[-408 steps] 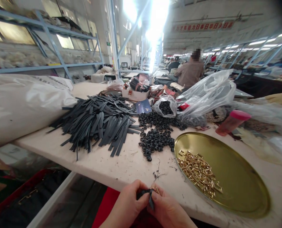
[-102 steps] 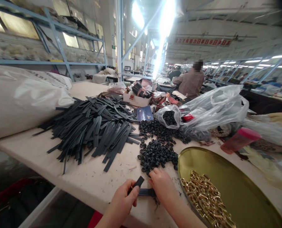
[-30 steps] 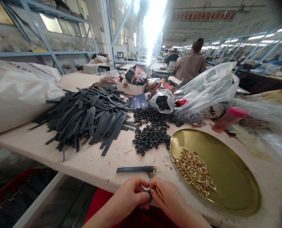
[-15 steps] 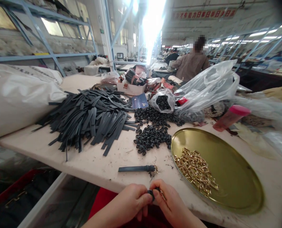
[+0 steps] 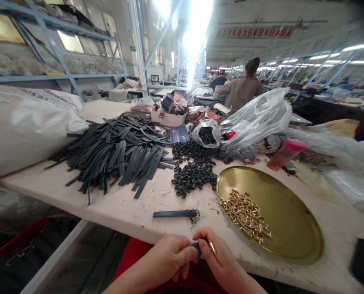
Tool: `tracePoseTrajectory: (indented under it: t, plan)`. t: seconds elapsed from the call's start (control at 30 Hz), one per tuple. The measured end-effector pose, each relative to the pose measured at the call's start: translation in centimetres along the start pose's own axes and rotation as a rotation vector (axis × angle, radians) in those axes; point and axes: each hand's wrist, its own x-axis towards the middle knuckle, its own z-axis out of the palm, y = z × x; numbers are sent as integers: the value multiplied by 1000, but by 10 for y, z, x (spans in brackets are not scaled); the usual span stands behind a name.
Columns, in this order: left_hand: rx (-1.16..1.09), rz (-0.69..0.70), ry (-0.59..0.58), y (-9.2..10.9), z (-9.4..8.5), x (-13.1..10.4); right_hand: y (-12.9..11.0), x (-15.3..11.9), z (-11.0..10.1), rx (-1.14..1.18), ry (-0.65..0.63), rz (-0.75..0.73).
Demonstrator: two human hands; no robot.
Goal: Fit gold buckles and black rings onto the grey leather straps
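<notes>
At the table's front edge, my left hand [image 5: 176, 256] and my right hand [image 5: 218, 256] meet, both closed. Pinched between their fingertips is a short visible stretch of black strap [image 5: 197, 247]; the rest is hidden by my fingers. A gold buckle [image 5: 212, 246] peeks out among my right fingers. Just beyond my hands lies one black strap with a keeper loop and gold buckle [image 5: 174, 213]. Farther off is a heap of small black loops [image 5: 192, 179]. Gold buckles [image 5: 246, 216] are piled on a round gold tray [image 5: 295, 216] to the right.
A large heap of black straps [image 5: 117, 155] spreads over the left of the table, against a white sack [image 5: 29, 130]. Behind the loops sit an open plastic bag of loops [image 5: 206, 135] and a pink-lidded container [image 5: 287, 154]. A person [image 5: 241, 90] is farther back.
My hands stay together at nearly the same spot, with a slight shift of the fingers on the strap. The view has turned a little right, bringing a dark flat object in at the right edge.
</notes>
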Motion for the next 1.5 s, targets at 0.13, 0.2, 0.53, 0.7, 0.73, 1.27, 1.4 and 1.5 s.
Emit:
tracePoseTrajectory:
  t: [0.13,0.2,0.53,0.7,0.73,1.27,1.4,1.5]
  plan:
    - [2,-9,-2,-2,2,-1,4,-5,6,-33,113,-6]
    - [28,19,-18,-7,-1,-3,5,-5,8,-59,104,-5]
    - [-19,19,-40,-13,-6,1,-3,-1,0,58,-86,3]
    - [1,14,-6,-14,-8,5,8,3,13,88,109,77]
    - [12,16,11,-14,-8,6,11,4,16,72,145,71]
    - [800,105,549,-14,-83,68,46,97,-1,-416,320,-23]
    - [912,-24,806,-22,-144,81,66,102,3,-373,314,-52]
    - [955,-146,950,-33,-181,90,70,99,5,-317,315,-25]
